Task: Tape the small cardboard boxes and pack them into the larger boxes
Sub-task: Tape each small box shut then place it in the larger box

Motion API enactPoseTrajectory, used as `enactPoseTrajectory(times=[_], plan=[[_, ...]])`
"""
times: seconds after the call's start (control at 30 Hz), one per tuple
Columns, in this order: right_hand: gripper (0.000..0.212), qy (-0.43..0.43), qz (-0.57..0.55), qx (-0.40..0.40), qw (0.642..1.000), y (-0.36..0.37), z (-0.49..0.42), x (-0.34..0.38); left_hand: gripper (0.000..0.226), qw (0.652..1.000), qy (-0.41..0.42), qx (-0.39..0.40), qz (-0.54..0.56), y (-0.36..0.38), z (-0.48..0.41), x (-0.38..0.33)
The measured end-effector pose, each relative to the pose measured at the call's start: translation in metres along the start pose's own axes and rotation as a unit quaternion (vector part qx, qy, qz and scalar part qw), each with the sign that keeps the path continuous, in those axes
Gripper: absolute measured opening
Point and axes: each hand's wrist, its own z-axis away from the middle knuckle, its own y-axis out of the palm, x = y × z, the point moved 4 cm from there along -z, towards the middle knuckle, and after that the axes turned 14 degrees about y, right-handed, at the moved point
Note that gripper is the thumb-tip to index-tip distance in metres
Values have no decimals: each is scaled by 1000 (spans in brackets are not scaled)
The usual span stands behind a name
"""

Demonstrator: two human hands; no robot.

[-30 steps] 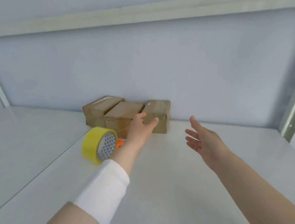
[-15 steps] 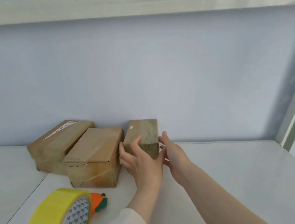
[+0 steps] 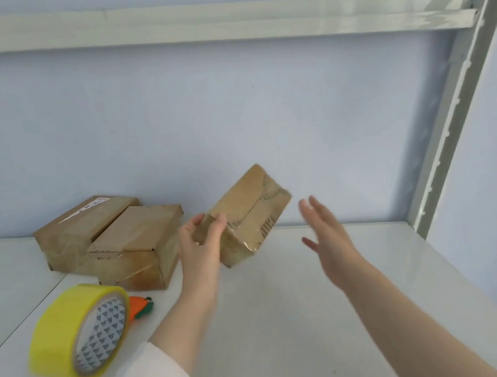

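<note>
Gripping box (image 3: 250, 216) by its near end in left hand (image 3: 199, 246), holding it tilted above table (image 3: 287, 323). Holding right hand (image 3: 323, 232) open beside it, touching nothing. Likely handling light, stiff, tape-slick; calling for support under far end.

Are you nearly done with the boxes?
Not yet. The boxes seem to carry shiny tape already. The left hand holds a tilted box in the air, right hand open beside it. The labelled box and the plain box wait by the wall; no bigger box shows.
</note>
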Motion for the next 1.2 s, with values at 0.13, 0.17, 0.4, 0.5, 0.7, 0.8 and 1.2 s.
enactPoseTrajectory(times=[0.13, 0.17, 0.4, 0.5, 0.7, 0.8, 1.2], plan=[[65, -33, 4, 160, 987, -33, 16, 7, 26, 976, -136, 144, 87, 6, 26, -6], [63, -34, 23, 191, 981, -34, 20, 8, 32, 968, -164, 169, 86, 7, 31, -5], [39, 54, 1, 140, 989, -46, 35, 2, 74, 954, -59, 293, -6, 10, 55, -15], [40, 102, 10, 94, 990, -49, 43, -3, 105, 943, 11, 323, -75, 12, 67, -16], [77, 50, 174, 123, 976, -57, 61, 3, 86, 952, 41, 287, -99, 0, 66, -29], [84, 30, 193, 189, 962, -55, 69, 8, 54, 924, 2, 369, -99, -5, 71, -32], [27, 165, 99, 127, 973, -36, 90, -26, 57, 963, -106, 249, 0, -25, 91, -19]])
